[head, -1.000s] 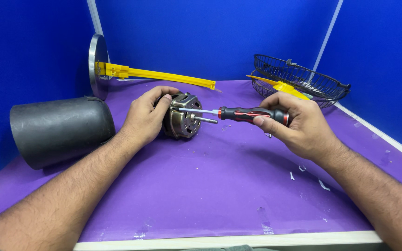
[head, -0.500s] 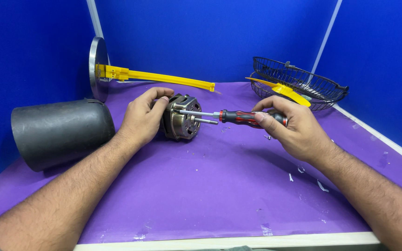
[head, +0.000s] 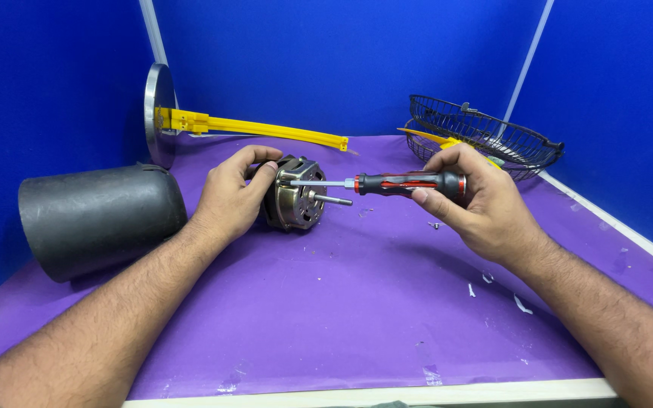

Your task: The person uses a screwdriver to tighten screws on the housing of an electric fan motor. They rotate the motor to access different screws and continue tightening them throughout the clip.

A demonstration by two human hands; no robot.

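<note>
Two hands work at mid-tabletop: the left hand (head: 232, 198) wraps its grip around the motor (head: 296, 194), the right hand (head: 478, 202) pinches the screwdriver (head: 387, 183), tip at the motor's face. Purple tabletop (head: 357, 302) carries a black cylinder (head: 100, 219), yellow stand (head: 251, 127) and wire basket (head: 485, 136); blue walls (head: 341, 53) enclose it.

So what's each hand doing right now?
Left hand: closed around the round metal motor.
Right hand: closed on the red-and-black-handled screwdriver.
</note>
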